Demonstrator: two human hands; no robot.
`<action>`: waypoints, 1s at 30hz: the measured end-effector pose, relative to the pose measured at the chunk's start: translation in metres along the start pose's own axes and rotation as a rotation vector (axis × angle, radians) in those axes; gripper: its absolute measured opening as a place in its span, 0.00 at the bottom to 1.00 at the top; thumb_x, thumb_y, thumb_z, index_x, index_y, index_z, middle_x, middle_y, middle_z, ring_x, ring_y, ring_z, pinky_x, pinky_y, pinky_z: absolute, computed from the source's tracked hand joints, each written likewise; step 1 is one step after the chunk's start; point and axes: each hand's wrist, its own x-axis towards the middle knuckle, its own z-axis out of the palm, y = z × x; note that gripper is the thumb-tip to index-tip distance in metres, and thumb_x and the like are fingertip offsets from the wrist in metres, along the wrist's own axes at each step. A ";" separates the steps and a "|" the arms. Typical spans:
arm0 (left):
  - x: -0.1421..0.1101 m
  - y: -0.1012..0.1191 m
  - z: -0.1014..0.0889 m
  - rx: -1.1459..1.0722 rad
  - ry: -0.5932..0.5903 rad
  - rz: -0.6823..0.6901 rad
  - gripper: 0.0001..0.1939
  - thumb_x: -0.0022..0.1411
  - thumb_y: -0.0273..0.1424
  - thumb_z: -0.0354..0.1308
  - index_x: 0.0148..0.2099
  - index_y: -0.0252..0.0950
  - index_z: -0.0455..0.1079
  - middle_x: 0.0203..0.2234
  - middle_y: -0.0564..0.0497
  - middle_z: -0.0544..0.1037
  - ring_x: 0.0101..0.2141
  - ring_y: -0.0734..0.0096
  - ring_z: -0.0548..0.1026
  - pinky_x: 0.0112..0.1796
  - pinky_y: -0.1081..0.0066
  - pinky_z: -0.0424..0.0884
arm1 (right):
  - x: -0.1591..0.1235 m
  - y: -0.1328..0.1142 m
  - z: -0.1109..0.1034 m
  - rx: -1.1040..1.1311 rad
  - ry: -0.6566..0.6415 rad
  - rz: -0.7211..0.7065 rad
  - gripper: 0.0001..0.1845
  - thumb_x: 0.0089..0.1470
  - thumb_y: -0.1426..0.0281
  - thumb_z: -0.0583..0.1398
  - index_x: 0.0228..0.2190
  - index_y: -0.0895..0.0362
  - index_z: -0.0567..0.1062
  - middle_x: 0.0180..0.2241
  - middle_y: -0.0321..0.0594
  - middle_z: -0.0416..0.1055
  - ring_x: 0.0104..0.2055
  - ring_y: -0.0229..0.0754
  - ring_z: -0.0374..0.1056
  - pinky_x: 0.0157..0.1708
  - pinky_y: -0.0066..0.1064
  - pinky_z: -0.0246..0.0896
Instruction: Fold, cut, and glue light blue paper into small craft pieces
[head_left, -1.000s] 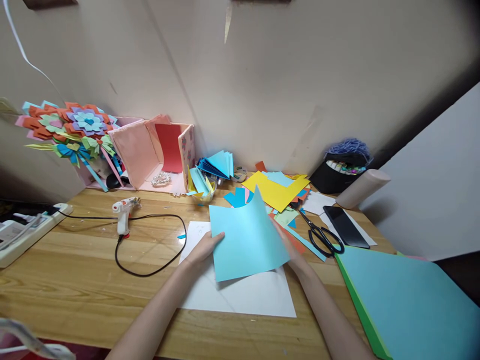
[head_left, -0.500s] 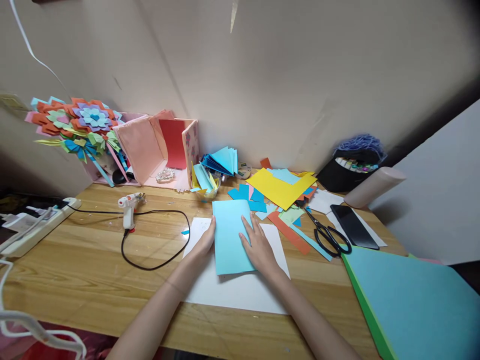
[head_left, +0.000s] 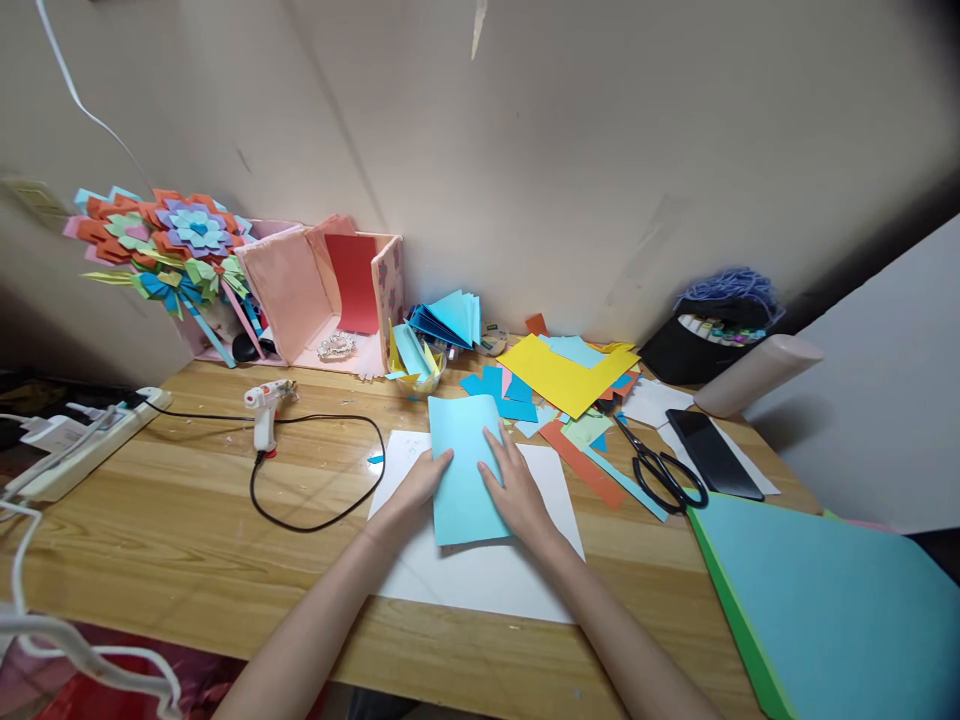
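A light blue sheet of paper (head_left: 466, 500) lies upright in front of me, its lower edge raised a little over a white sheet (head_left: 495, 590). My left hand (head_left: 421, 482) pinches its left edge, the thumb on top and the other fingers hidden underneath. Across the right part of the blue sheet rests my right hand (head_left: 517, 490), fingers spread and stretched out on the surface. Whether the blue paper is one layer or folded, I cannot tell.
Right of the sheets are black-handled scissors (head_left: 664, 475), colored paper scraps (head_left: 581, 465), a yellow sheet (head_left: 562, 375), a phone (head_left: 712, 455) and large blue paper (head_left: 817, 590). On the left stand a glue gun (head_left: 264, 415) with its cord, a power strip (head_left: 94, 445) and paper flowers (head_left: 199, 230).
My left thumb has moved from the paper's left edge further over its top face. The paper now bends slightly. My right hand stays spread on it. The view has shifted a little.
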 end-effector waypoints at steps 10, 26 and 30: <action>-0.020 0.011 0.011 0.086 -0.079 0.156 0.25 0.51 0.39 0.59 0.49 0.31 0.65 0.48 0.38 0.70 0.44 0.54 0.71 0.44 0.58 0.67 | -0.001 0.003 -0.025 0.845 -0.057 0.345 0.24 0.44 0.60 0.62 0.43 0.57 0.66 0.43 0.45 0.71 0.44 0.51 0.69 0.40 0.40 0.67; -0.017 0.013 0.011 0.161 0.008 0.358 0.22 0.55 0.38 0.55 0.51 0.34 0.63 0.50 0.42 0.69 0.49 0.56 0.67 0.46 0.61 0.65 | -0.008 -0.009 -0.019 0.820 0.015 0.299 0.25 0.44 0.61 0.62 0.44 0.55 0.65 0.45 0.43 0.71 0.45 0.49 0.68 0.42 0.40 0.66; -0.016 0.012 0.012 0.165 0.019 0.366 0.22 0.55 0.38 0.55 0.51 0.34 0.63 0.50 0.42 0.69 0.49 0.56 0.67 0.46 0.60 0.65 | -0.008 -0.009 -0.018 0.850 0.028 0.301 0.23 0.45 0.62 0.62 0.43 0.55 0.66 0.44 0.43 0.71 0.44 0.48 0.68 0.41 0.38 0.66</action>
